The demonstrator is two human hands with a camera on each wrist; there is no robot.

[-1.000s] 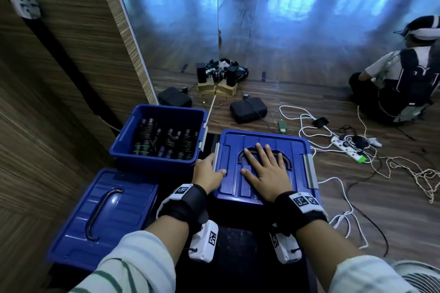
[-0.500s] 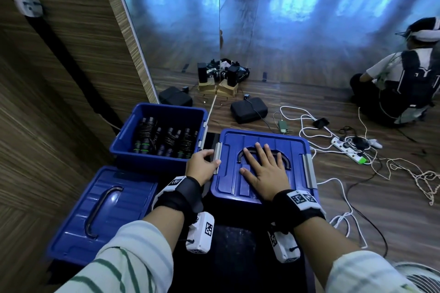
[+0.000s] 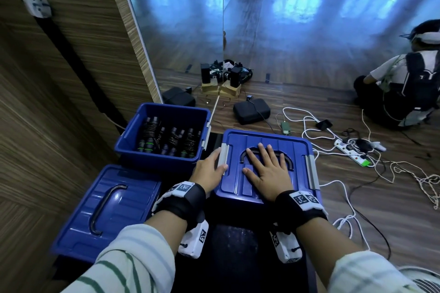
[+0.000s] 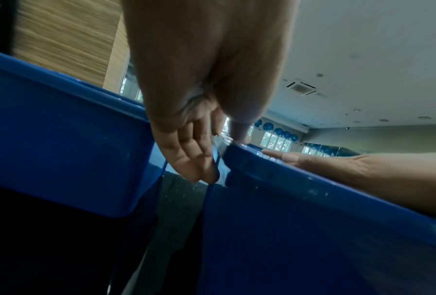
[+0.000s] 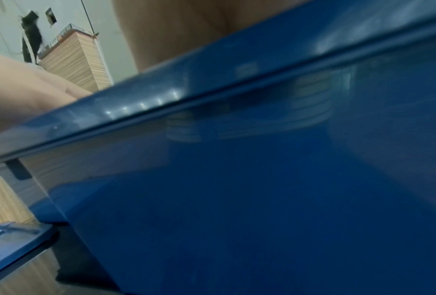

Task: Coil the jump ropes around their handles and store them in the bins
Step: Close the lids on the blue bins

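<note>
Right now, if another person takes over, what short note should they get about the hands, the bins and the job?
Left hand: open, fingers at the grey side latch of the lidded blue plastic bin.
Right hand: open, flat on that bin's lid.
Open blue plastic bin: holds coiled black jump ropes.
Loose blue lid lies beside it.
Left: fasten the latch, cover the open bin.

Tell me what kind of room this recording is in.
Probably a dance or fitness studio: a floor-to-ceiling wall mirror, wood floor, blue exercise balls stored high, and coiled jump ropes.
</note>
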